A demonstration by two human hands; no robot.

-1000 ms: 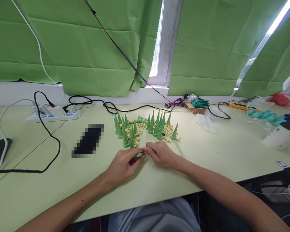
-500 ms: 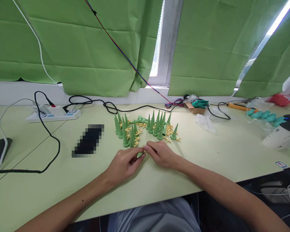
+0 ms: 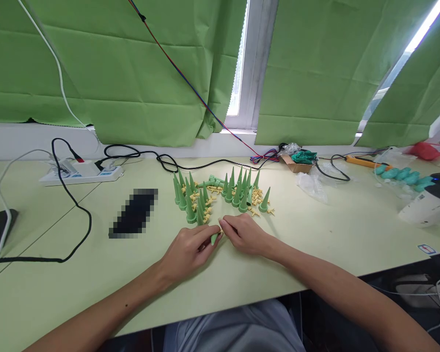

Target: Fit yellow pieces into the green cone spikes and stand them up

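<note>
Supporting counter (image 3: 352, 230): smooth, flat, pale yellow-green; on it the handwork looks partway, with one piece in hand and many loose yellow ones lying out.
Left hand (image 3: 185, 249): low over the counter, thumb and fingers closed around a small green tapered piece, with hardly any gap.
Right hand (image 3: 247, 234): fingers curled, tips beside the yellow end of that piece; whether they grip it, I cannot tell.
Left cones (image 3: 190, 212): a cluster of slender, matt, plastic-looking green spikes on round collared bases, upright, just beyond the left hand.
Right cones (image 3: 243, 201): a similar upright cluster beyond the right hand, with one cone (image 3: 264, 201) slightly apart at its right side. Whether anything is fitted inside any cone is hidden.
Green tubular parts (image 3: 214, 181): rounded, lying behind and between the two clusters.
Held green piece (image 3: 214, 239): pointed and smooth, between the left fingers, its tip angled down and towards the person; a small yellow end (image 3: 221, 232) shows at its upper side.
Yellow pieces (image 3: 257, 196): small, knobbly, branched, plastic-looking; heaped and scattered among the cones, loose and not in either hand.
</note>
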